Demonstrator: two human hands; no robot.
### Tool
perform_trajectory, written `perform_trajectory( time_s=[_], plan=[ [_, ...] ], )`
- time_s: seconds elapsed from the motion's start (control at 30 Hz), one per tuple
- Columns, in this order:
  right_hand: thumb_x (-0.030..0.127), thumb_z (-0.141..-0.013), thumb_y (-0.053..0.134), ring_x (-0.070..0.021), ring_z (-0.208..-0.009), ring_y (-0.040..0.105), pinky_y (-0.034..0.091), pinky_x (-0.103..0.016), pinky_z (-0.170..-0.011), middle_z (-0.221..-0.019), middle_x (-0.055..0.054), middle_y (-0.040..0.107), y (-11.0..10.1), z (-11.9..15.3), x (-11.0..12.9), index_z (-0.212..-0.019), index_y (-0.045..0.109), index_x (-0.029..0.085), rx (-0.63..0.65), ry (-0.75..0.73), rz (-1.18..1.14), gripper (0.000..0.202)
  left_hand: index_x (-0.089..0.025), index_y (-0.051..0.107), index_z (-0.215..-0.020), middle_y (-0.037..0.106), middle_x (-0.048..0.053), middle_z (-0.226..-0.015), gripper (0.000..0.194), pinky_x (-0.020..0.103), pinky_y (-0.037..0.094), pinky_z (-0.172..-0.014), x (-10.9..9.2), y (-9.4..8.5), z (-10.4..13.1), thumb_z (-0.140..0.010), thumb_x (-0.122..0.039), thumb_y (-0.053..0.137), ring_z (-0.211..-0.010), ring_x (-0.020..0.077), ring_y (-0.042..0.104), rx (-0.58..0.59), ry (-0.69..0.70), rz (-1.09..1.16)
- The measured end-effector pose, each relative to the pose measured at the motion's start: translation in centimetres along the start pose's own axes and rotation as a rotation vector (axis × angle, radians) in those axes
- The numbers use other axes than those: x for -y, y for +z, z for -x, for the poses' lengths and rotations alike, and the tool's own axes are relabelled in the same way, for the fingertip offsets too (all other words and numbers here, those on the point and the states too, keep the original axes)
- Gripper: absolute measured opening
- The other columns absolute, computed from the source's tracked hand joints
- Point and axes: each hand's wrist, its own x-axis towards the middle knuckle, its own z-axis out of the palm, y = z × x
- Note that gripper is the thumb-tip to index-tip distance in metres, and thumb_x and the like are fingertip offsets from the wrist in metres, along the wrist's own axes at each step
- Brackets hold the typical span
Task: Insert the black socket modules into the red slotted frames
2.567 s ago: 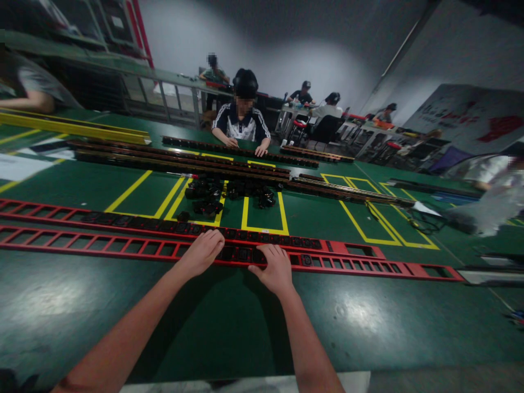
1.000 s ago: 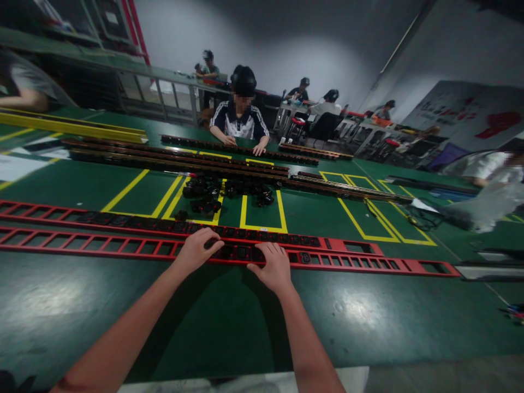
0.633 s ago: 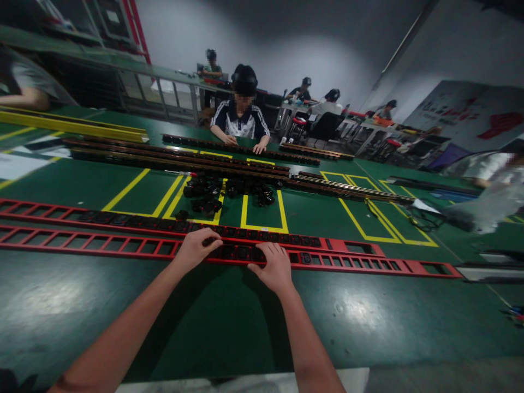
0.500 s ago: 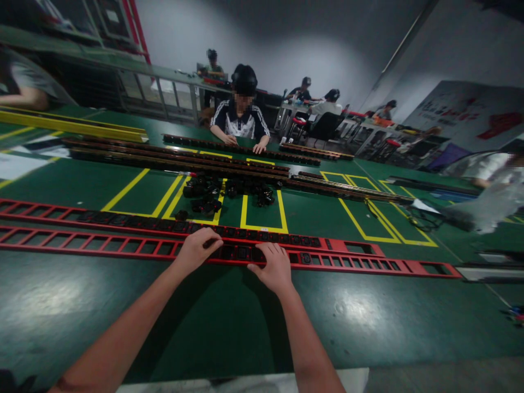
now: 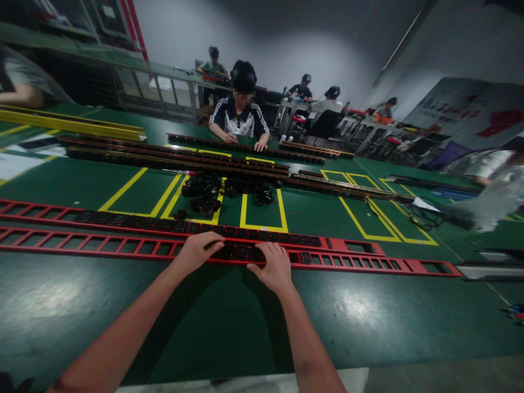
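Note:
Two long red slotted rails lie side by side across the green table. On the near rail [image 5: 352,263], black socket modules sit in some of the middle slots, one of them [image 5: 242,252] between my hands. My left hand [image 5: 200,252] is on this rail with thumb and fingers curled together; what they hold, if anything, is too small to make out. My right hand [image 5: 272,265] rests on the same rail, fingers spread over a dark module. Behind it, the far rail [image 5: 368,248] carries a row of black modules.
Loose black parts [image 5: 202,191] lie in a pile behind the rails. Long dark strips [image 5: 172,158] stretch across the table beyond it. A yellow rail [image 5: 73,124] is at the far left. A person [image 5: 241,117] sits opposite; other people are further back.
My left hand's fingers have drawn slightly lower and closer to the rail. My right hand has hardly moved.

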Motion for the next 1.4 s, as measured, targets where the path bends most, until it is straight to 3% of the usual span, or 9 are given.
perform_trajectory(
  time_s=[0.17, 0.3, 0.5, 0.73, 1.07, 1.4],
  plan=[
    [0.045, -0.079, 0.074, -0.0257, -0.11, 0.056, 0.041, -0.041, -0.093, -0.118, -0.006, 0.066, 0.0, 0.0, 0.0, -0.119, 0.06, 0.025, -0.004, 0.002, -0.01, 0.047, -0.019, 0.07, -0.099, 0.073, 0.006, -0.096, 0.022, 0.029, 0.056, -0.079, -0.7, -0.3, 0.0, -0.097, -0.032, 0.053, -0.088, 0.0177, 0.07, 0.037, 0.001, -0.007],
    [0.046, -0.079, 0.075, -0.0265, -0.11, 0.056, 0.041, -0.041, -0.093, -0.118, -0.006, 0.066, 0.1, 0.0, 0.0, -0.118, 0.061, 0.025, -0.011, 0.003, -0.017, 0.047, -0.019, 0.069, -0.105, 0.072, 0.007, -0.101, 0.022, 0.032, 0.055, -0.082, -0.4, -0.2, 0.3, -0.091, -0.035, 0.062, -0.092, 0.0195, 0.068, 0.093, 0.039, -0.045],
    [0.046, -0.078, 0.076, -0.026, -0.11, 0.056, 0.041, -0.041, -0.093, -0.118, -0.006, 0.066, 0.1, 0.0, -0.1, -0.118, 0.06, 0.024, -0.011, -0.004, 0.001, 0.049, -0.019, 0.068, -0.103, 0.07, 0.007, -0.097, 0.017, 0.032, 0.055, -0.081, -0.1, 0.7, 0.4, -0.09, -0.027, 0.063, -0.091, 0.019, 0.066, 0.035, 0.084, -0.098],
    [0.046, -0.078, 0.075, -0.0274, -0.111, 0.056, 0.041, -0.042, -0.093, -0.118, -0.007, 0.066, 0.2, -0.1, -0.1, -0.118, 0.061, 0.026, -0.011, 0.001, -0.012, 0.047, -0.018, 0.067, -0.102, 0.069, 0.007, -0.096, 0.015, 0.035, 0.052, -0.079, -0.5, 0.5, 0.2, -0.091, -0.027, 0.062, -0.088, 0.0204, 0.063, 0.042, 0.113, -0.201],
    [0.044, -0.078, 0.076, -0.0272, -0.11, 0.056, 0.041, -0.042, -0.093, -0.118, -0.006, 0.066, 0.1, 0.0, 0.0, -0.118, 0.06, 0.025, -0.011, 0.0, -0.016, 0.047, -0.02, 0.068, -0.09, 0.068, 0.004, -0.086, 0.015, 0.033, 0.047, -0.075, -0.7, 0.5, -0.1, -0.094, -0.022, 0.053, -0.081, 0.0194, 0.06, 0.029, 0.084, -0.279],
    [0.044, -0.079, 0.075, -0.0263, -0.11, 0.056, 0.041, -0.041, -0.093, -0.117, -0.006, 0.066, 0.1, 0.0, 0.0, -0.118, 0.06, 0.024, -0.022, -0.009, -0.015, 0.046, -0.018, 0.068, -0.091, 0.066, 0.005, -0.087, 0.016, 0.033, 0.047, -0.073, -0.9, 0.5, -0.3, -0.094, -0.021, 0.052, -0.081, 0.02, 0.057, 0.082, 0.015, -0.278]
  ],
)
